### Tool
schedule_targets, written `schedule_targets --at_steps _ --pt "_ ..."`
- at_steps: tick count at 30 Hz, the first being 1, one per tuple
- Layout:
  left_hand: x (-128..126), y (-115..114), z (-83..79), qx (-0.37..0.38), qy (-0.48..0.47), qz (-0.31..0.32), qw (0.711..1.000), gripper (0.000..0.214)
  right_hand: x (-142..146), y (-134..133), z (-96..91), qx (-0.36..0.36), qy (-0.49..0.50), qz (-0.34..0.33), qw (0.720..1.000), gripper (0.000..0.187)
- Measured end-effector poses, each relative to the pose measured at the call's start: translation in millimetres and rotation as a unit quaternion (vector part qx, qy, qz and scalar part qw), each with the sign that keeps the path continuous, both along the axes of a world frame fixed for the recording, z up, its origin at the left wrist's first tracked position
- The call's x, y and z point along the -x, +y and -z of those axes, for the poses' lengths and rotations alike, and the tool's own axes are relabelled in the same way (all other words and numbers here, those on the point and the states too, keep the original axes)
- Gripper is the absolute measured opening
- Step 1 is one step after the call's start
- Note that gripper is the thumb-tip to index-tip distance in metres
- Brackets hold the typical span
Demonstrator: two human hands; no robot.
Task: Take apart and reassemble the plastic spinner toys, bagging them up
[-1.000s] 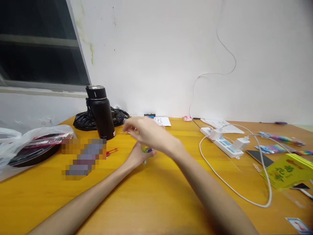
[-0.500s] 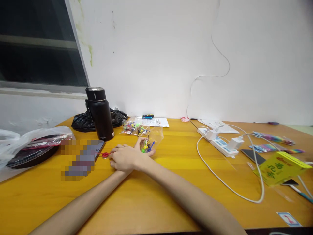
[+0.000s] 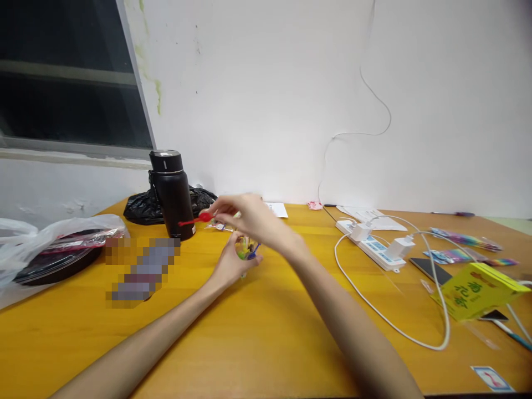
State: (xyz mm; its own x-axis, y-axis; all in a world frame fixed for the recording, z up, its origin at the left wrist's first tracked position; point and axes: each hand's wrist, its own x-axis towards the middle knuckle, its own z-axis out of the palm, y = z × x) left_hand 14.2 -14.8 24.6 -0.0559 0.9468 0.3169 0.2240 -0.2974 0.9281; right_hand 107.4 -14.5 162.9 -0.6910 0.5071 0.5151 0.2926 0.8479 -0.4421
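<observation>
My right hand (image 3: 253,219) is closed, its fingertips pinching a small red plastic piece (image 3: 203,217) that has a thin pointed stem and a rounder middle. The piece is up off the table, in front of the black thermos flask (image 3: 177,194). Lower down, my left hand (image 3: 233,261) is wrapped round a clear plastic bag (image 3: 248,249) with small green, yellow and blue pieces in it. A blue arrow-like tip sticks up from these pieces. Behind my right hand a second bag of small parts (image 3: 220,226) is mostly hidden.
Left of my hands lies a blurred-out phone (image 3: 145,271), with a white plastic bag (image 3: 25,249) around a dark round container (image 3: 62,260) beyond it. On the right are a power strip (image 3: 374,246), looping white cables (image 3: 399,327) and a yellow box (image 3: 474,291).
My right hand has lifted the red piece off the table beside the phone and moved up and right with it. My left hand stays at the clear bag, no longer crossed by the right.
</observation>
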Motion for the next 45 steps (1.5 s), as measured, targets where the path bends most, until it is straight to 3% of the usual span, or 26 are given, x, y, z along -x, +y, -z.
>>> schedule_targets --at_steps 3,5,10,14,22,33,40,43,45 --pt "13.6 -5.2 6.7 -0.028 0.017 0.001 0.999 0.052 -45.8 -9.2 -40.0 -0.025 -0.012 0.084 0.996 0.021" --pt "17.1 -4.9 7.9 -0.031 0.026 -0.007 0.999 0.053 -71.8 -14.6 -54.1 -0.037 -0.038 0.139 0.989 0.021" --pt "16.3 -0.9 5.5 -0.017 0.020 -0.014 1.000 0.056 -101.7 -14.9 -55.9 -0.029 -0.114 0.222 0.968 0.024" --pt "16.2 -3.4 2.6 -0.017 0.031 -0.027 0.999 0.054 -92.5 -6.6 -43.0 -0.037 -0.184 0.225 0.956 0.027" --pt "12.1 -7.1 2.8 -0.029 0.017 0.034 0.999 0.050 -53.6 5.9 -13.5 -0.041 -0.219 0.124 0.967 0.026" --pt "13.6 -5.8 0.9 -0.003 -0.036 0.049 0.998 0.051 -57.2 16.4 -11.5 -0.005 -0.182 0.099 0.978 0.026" --pt "17.3 -0.3 5.0 0.009 -0.029 -0.009 0.999 0.054 -68.7 -1.1 -27.4 -0.093 -0.110 0.157 0.977 0.026" --pt "18.2 1.1 5.2 0.017 -0.041 -0.007 0.999 0.053 -68.2 -6.4 -23.1 -0.050 -0.160 0.187 0.968 0.036" --pt "18.3 0.4 4.6 0.020 -0.050 -0.003 0.999 0.053 -66.6 -3.9 -17.3 -0.011 -0.210 0.201 0.957 0.031"
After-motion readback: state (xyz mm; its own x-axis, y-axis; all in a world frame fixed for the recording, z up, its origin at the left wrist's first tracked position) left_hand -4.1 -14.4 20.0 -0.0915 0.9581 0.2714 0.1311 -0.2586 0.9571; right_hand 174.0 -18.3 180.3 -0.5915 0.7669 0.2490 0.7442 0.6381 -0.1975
